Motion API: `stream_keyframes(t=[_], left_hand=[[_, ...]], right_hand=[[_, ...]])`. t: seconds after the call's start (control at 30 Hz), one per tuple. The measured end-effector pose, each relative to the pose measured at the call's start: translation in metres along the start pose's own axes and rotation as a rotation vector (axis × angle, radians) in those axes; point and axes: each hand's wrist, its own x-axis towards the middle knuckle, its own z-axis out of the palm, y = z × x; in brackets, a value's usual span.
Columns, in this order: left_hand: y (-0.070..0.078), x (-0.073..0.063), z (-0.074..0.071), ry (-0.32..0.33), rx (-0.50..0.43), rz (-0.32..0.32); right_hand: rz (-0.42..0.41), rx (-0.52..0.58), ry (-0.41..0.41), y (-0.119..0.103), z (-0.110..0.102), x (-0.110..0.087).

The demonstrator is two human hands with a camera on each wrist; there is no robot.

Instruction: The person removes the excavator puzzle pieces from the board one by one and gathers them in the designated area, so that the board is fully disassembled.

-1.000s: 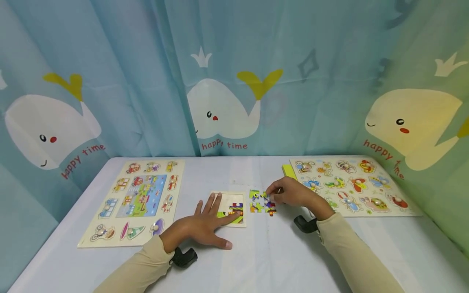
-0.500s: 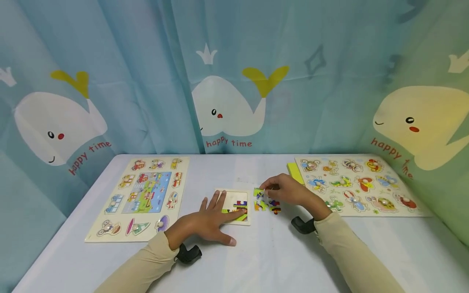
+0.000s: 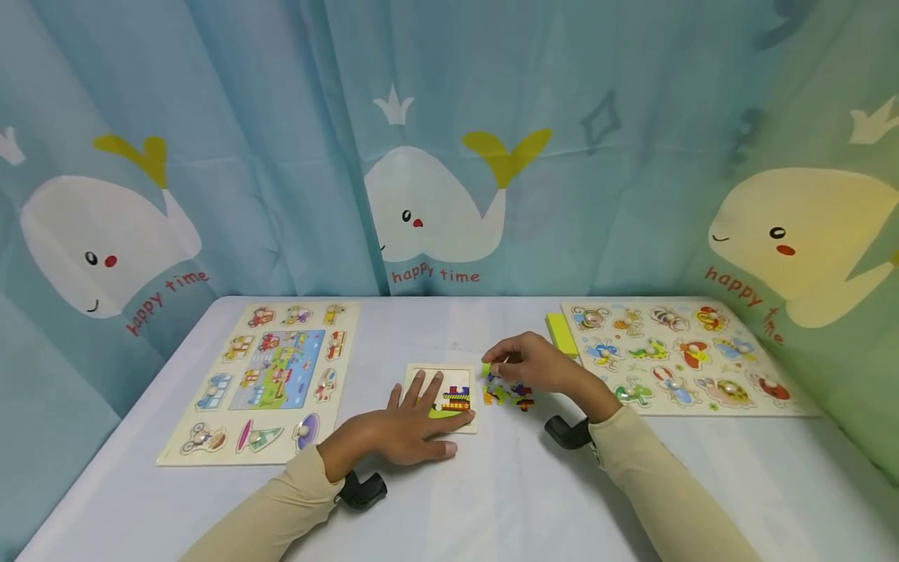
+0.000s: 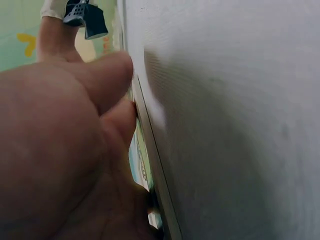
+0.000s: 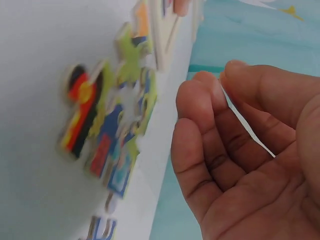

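Note:
My left hand (image 3: 417, 428) lies with spread fingers across a small wooden puzzle board (image 3: 473, 375), which holds a few fitted pieces showing a striped picture and green ground. In the left wrist view, the palm (image 4: 60, 145) hides most of that board. My right hand (image 3: 530, 363) is just right of the board, thumb and forefinger pinching a small green jigsaw piece (image 3: 486, 368). In the right wrist view the curled fingers (image 5: 192, 155) hide that piece. Below the right hand, several loose jigsaw pieces (image 3: 521, 396) lie close together on the table.
A knob puzzle board with vehicles (image 3: 347, 328) lies at the left. An insect knob puzzle board (image 3: 674, 402) lies at the right, beside a yellow-green block (image 3: 562, 336). A blue whale-print curtain (image 3: 295, 156) stands behind the white table (image 3: 449, 507).
My right hand has shifted left over the loose pieces, towards the small board, with the green piece at its fingertips. My left forefinger has slid lower, uncovering more of the fitted picture.

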Motion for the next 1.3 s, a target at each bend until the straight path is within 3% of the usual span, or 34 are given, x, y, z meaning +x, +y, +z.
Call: stream_keyframes(t=[0.43,1.3], left_hand=[[-0.001,0.000,0.001,-0.027,0.047,-0.012],[-0.003,0.000,0.003,-0.004,0.042,0.003]], right_hand=[[-0.059,-0.028,-0.092,-0.012,0.021,0.016],[0.013,-0.118,-0.221,-0.024,0.029,0.025]])
